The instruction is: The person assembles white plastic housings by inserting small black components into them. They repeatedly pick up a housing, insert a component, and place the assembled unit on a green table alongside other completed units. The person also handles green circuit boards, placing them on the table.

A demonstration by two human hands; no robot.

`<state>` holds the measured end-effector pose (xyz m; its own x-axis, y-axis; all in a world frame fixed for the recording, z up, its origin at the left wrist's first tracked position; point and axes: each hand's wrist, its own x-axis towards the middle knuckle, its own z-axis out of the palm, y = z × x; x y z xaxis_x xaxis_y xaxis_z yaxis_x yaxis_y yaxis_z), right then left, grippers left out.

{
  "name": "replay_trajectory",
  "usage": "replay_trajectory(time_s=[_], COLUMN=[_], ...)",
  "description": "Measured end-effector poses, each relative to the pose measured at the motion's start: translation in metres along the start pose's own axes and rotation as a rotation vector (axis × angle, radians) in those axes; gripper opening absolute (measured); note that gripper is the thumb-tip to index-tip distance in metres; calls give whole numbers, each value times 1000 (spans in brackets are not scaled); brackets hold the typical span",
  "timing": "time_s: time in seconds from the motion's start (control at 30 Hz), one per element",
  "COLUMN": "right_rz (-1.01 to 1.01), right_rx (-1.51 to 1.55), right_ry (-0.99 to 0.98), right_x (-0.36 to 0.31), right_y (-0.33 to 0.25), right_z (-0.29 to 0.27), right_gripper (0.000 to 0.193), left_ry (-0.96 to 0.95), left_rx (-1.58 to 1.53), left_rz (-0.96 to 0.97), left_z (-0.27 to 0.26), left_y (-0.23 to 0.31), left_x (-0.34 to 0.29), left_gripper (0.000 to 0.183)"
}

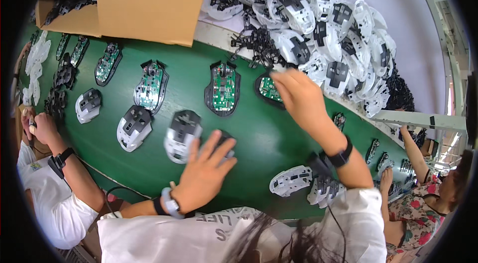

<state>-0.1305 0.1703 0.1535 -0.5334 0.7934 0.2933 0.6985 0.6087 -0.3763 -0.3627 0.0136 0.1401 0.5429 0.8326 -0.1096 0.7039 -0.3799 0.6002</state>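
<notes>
My right hand reaches over a black mouse base with a green circuit board. Its fingertips are pinched together at the board's upper edge, and whatever they grip is hidden. My left hand lies with fingers spread, nothing grasped. The fingertips are at a white-and-black mouse shell, slightly blurred, and partly cover a dark piece; I cannot tell if they touch either. Between the hands, farther off, lies another mouse base with its board facing up. To its left is a similar base.
White-and-black shells and small black parts are heaped beyond the green table. A cardboard box stands at the far left. Two shells lie by my right forearm. Co-workers sit on both sides.
</notes>
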Motion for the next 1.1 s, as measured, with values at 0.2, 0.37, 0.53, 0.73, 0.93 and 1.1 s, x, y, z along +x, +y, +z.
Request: replay_trajectory(time_s=[0.2, 0.37, 0.53, 0.73, 0.93, 1.1], right_rz=[-111, -297, -401, -4, 172, 73], right_rx=[-346, -393, -350, -54, 51, 99], right_ry=[-129, -72, -90, -176, -147, -63], right_x=[39, 51, 56, 23, -49, -125], right_y=[22, 34, 21, -13, -29, -74], right_z=[64, 68, 30, -89, -125, -120], right_gripper=[17, 13, 12, 19, 13, 13], left_ry=[165, -37, 103, 283, 218, 272], left_rx=[-212, -236, -434, -533, -413, -828], left_rz=[283, 543, 484, 278, 200, 71], left_z=[0, 72, 101, 105, 99, 85], left_y=[48, 88, 71, 71, 73, 58], left_x=[20, 48, 45, 46, 44, 56], left_gripper=[53, 54, 42, 66, 62, 39])
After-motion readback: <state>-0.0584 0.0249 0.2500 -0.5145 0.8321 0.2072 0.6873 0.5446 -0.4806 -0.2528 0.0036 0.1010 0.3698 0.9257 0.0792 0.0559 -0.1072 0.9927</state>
